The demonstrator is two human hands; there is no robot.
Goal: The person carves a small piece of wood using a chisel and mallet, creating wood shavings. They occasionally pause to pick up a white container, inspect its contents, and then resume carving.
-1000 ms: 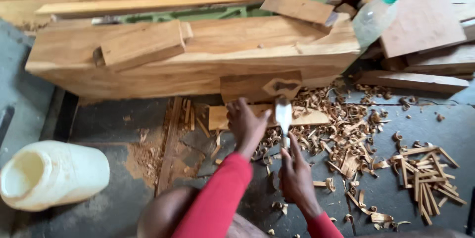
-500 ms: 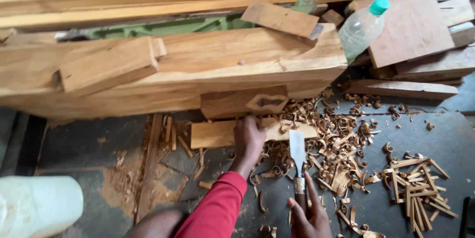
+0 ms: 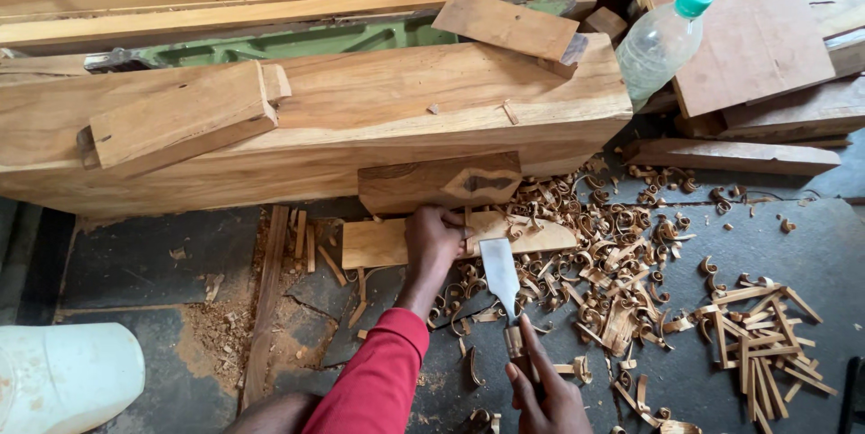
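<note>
My left hand, in a red sleeve, presses down on a flat light wooden piece that lies on the dark floor. My right hand at the bottom edge grips the handle of a wide chisel. The chisel's steel blade points up toward the wooden piece and its edge rests at the piece's near side, just right of my left hand. A carved dark wooden block stands right behind the piece, against a big pale timber beam.
Curled wood shavings and thin splinters cover the floor to the right. A clear plastic bottle with a green cap leans on stacked boards. A white plastic container sits bottom left. A green metal tool lies behind the beam.
The view has tilted down and drawn in. My right hand has pulled back toward me with the chisel, and my left hand has stayed on the wooden piece.
</note>
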